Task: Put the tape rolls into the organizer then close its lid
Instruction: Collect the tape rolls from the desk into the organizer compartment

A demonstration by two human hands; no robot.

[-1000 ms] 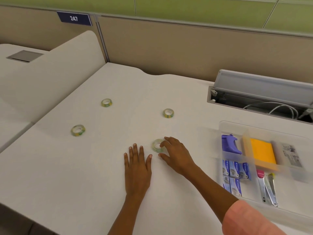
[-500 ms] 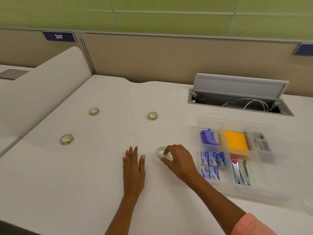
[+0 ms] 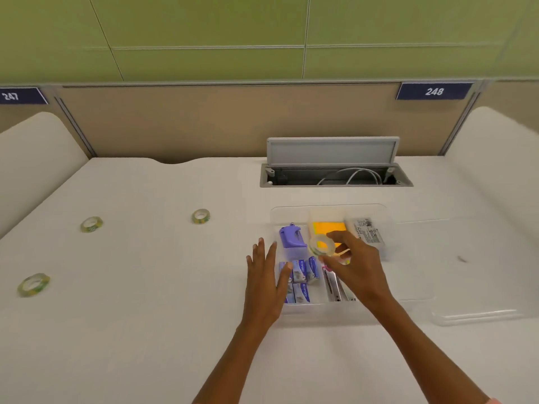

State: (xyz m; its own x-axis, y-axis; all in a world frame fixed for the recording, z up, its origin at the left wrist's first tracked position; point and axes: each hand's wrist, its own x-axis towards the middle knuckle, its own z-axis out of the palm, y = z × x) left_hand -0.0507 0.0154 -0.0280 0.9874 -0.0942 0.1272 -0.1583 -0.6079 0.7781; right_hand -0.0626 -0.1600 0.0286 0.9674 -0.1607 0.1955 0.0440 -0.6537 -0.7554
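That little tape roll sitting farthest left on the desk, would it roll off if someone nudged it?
Probably not: the tape roll lies flat on the desk, so it would likely slide. It looks small, so probably light. Tipped onto its edge, it might roll.

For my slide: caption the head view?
Right hand carries a tape roll over the open organizer; three rolls remain.

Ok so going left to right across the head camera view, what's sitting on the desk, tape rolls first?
Nearest tape roll → second tape roll → third tape roll → left hand at the organizer's left edge → purple tool → tape roll in the right hand → right hand → clear lid.
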